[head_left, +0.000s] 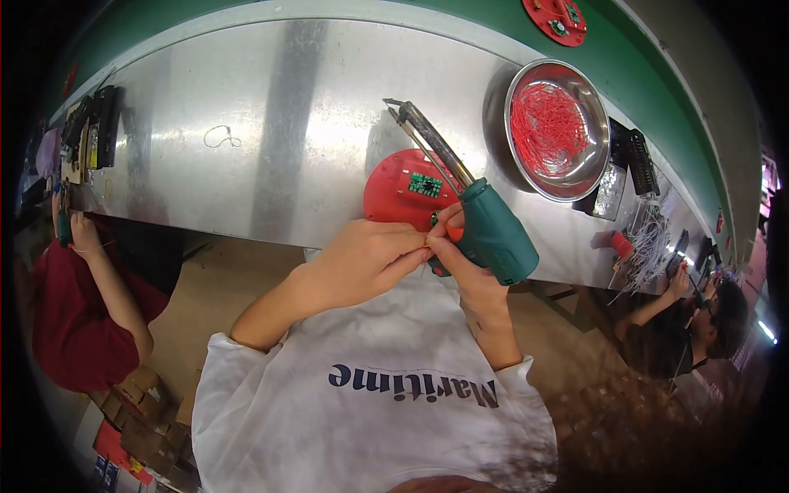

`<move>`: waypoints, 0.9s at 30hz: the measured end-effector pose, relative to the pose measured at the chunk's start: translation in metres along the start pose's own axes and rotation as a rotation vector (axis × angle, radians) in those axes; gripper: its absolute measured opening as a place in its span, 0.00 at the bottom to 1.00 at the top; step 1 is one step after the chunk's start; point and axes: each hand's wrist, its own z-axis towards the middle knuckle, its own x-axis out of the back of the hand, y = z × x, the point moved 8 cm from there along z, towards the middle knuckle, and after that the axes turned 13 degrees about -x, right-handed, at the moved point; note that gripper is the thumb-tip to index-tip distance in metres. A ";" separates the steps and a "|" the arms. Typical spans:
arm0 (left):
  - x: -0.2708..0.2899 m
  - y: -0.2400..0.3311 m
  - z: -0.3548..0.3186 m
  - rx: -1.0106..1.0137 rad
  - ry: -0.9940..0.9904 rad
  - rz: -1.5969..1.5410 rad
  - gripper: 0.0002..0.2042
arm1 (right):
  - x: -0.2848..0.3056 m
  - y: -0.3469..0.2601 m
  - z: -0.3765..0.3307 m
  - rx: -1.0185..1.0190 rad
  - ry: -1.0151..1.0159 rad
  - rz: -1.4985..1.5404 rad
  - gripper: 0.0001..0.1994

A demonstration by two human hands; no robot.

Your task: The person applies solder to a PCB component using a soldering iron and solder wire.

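A green soldering gun (500, 234) with a long dark metal barrel points up and to the left, its tip over the bench. My right hand (470, 261) is closed around its handle, partly hidden behind the body. My left hand (374, 253) has its fingers pinched together, and its fingertips meet those of the right hand. Between them is something thin and small, too little seen to name. Just beyond my hands lies a red round plate (385, 191), bearing a small green circuit board (424, 185). The gun's barrel crosses above the plate's right side.
A steel bowl (598, 154) of red wires (546, 127) stands at the right. Farther right is a bundle of white wires (649, 246). A thin wire loop (222, 137) lies on the metal bench (214, 74). Another red plate (552, 18) rests on the green strip (485, 26). People sit at both sides.
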 end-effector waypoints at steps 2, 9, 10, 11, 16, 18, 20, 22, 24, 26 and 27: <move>0.003 -0.002 -0.003 0.003 0.081 -0.017 0.07 | 0.009 0.009 -0.001 -0.048 0.081 0.102 0.13; 0.008 0.000 -0.007 0.173 0.314 -0.238 0.07 | 0.015 0.014 0.004 0.009 0.126 0.132 0.13; 0.005 -0.001 -0.007 0.173 0.316 -0.238 0.07 | 0.014 0.013 0.004 0.001 0.134 0.146 0.13; 0.003 -0.003 -0.008 0.157 0.332 -0.187 0.07 | 0.014 0.013 0.005 -0.007 0.142 0.159 0.13; 0.002 0.003 -0.005 -0.014 0.300 0.117 0.07 | 0.019 0.018 0.004 -0.036 0.159 0.212 0.13; 0.003 0.009 -0.007 -0.096 0.381 0.183 0.07 | 0.020 0.019 0.003 -0.048 0.164 0.225 0.13; 0.002 0.009 -0.006 -0.081 0.381 0.172 0.07 | 0.020 0.025 0.003 -0.099 0.120 0.307 0.17; 0.001 0.008 -0.006 -0.063 0.383 0.162 0.06 | 0.021 0.027 0.002 -0.140 0.137 0.359 0.16; 0.001 0.005 -0.006 -0.036 0.371 0.129 0.06 | 0.020 0.028 0.001 -0.180 0.154 0.410 0.15; 0.000 0.005 -0.006 -0.027 0.364 0.123 0.06 | 0.019 0.026 0.002 -0.183 0.178 0.356 0.13; 0.000 0.004 -0.006 -0.018 0.361 0.120 0.06 | 0.019 0.028 0.002 -0.184 0.178 0.358 0.13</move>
